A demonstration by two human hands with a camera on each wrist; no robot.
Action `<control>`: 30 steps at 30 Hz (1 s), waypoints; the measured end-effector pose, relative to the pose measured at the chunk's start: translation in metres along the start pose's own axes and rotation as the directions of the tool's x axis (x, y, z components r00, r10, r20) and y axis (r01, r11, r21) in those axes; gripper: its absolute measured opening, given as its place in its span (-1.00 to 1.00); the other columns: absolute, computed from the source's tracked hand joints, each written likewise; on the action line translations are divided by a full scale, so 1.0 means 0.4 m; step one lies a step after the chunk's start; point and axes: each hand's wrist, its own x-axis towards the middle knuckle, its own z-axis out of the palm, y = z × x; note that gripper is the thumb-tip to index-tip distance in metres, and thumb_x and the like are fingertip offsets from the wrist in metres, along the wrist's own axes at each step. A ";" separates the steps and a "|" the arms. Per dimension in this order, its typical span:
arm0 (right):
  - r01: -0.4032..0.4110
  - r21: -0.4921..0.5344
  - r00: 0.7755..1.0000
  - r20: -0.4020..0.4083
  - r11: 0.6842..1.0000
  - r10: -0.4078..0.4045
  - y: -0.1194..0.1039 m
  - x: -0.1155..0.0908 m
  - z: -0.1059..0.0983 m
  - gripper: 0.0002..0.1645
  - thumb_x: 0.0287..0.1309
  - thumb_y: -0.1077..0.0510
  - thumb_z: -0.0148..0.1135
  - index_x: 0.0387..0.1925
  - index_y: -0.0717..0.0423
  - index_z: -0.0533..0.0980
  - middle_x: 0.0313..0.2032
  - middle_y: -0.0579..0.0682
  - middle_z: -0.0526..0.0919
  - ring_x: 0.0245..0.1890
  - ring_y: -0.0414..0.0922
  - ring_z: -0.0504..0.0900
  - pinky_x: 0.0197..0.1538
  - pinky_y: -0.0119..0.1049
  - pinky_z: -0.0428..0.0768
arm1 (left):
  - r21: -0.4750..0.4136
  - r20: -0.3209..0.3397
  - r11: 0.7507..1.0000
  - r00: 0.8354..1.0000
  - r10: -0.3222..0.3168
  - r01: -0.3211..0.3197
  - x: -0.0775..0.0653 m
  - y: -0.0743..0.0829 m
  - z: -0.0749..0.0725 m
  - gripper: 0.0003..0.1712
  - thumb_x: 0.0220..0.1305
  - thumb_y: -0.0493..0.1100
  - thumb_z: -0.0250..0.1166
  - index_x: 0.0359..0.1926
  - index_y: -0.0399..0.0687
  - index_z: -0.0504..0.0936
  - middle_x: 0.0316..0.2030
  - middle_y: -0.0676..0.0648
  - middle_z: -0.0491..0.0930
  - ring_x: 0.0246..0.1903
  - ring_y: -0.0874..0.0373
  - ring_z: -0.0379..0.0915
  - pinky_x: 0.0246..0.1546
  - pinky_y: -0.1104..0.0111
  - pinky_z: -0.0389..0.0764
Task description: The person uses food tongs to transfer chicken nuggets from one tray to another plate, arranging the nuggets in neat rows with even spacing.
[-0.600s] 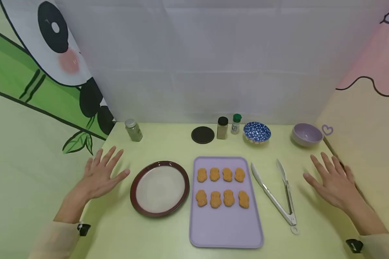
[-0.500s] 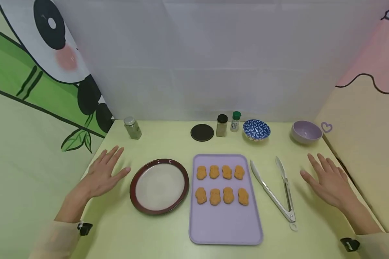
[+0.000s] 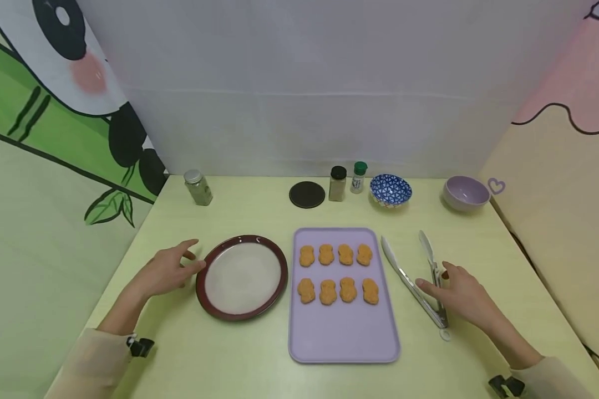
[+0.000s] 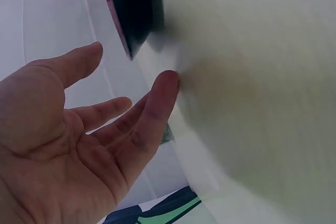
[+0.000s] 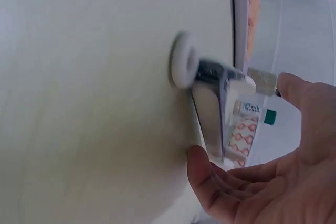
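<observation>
My left hand (image 3: 167, 271) is at the left rim of a brown-rimmed plate (image 3: 246, 280). Its fingers bend loosely, and the left wrist view shows a gap between the thumb and the plate's dark side (image 4: 131, 11). Over on the right, my right hand (image 3: 466, 296) hovers at one arm of the spread metal tongs (image 3: 413, 287). In the right wrist view its fingers (image 5: 202, 174) lie close beside the tongs, thumb held apart; whether they touch is unclear. Between plate and tongs lies a purple tray (image 3: 344, 338) bearing two rows of nuggets (image 3: 328, 292).
Along the back stand a silver-capped jar (image 3: 198, 188), a black disc (image 3: 306, 195), a black-capped jar (image 3: 337, 184), a green-capped shaker (image 3: 359, 178), a blue patterned bowl (image 3: 390, 190) and a purple bowl (image 3: 465, 193). A pale wall sheet (image 3: 299, 127) rises behind the table.
From held spread at the sides, both hands have come inward, their fingers bending: the left to the plate's rim, the right to the tongs. The head view has tilted slightly down.
</observation>
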 end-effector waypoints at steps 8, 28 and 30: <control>-0.057 -0.060 0.998 -0.034 0.997 0.055 -0.012 0.010 0.051 0.41 -0.27 -0.51 0.32 0.21 0.59 0.14 -0.10 0.43 0.40 -0.23 0.20 0.48 -0.32 0.02 0.53 | -0.134 0.063 0.991 0.998 0.019 -0.011 0.010 -0.015 0.027 -0.33 0.32 -0.21 0.17 0.38 -0.25 0.17 -0.04 -0.33 0.49 -0.49 0.12 0.58 -0.53 0.30 0.61; 0.001 0.230 1.000 -0.015 0.973 0.002 0.038 0.023 -0.011 0.10 -0.09 0.03 0.47 0.31 0.43 0.06 -0.05 0.38 0.26 -0.50 -0.04 0.57 -0.48 -0.24 0.57 | -0.259 0.089 0.965 0.996 -0.019 0.042 0.024 -0.025 0.043 -0.47 0.30 -0.34 0.12 0.30 -0.17 0.36 -0.07 -0.28 0.49 -0.47 0.08 0.58 -0.51 0.25 0.63; 0.024 0.284 1.000 0.007 0.959 -0.027 0.040 0.024 -0.030 0.08 -0.05 0.05 0.45 0.33 0.41 0.04 0.03 0.41 0.22 -0.53 -0.05 0.58 -0.52 -0.25 0.59 | -0.274 0.093 0.961 0.995 -0.022 0.047 0.024 -0.025 0.044 -0.47 0.30 -0.35 0.11 0.30 -0.16 0.36 -0.07 -0.28 0.49 -0.47 0.07 0.58 -0.51 0.25 0.64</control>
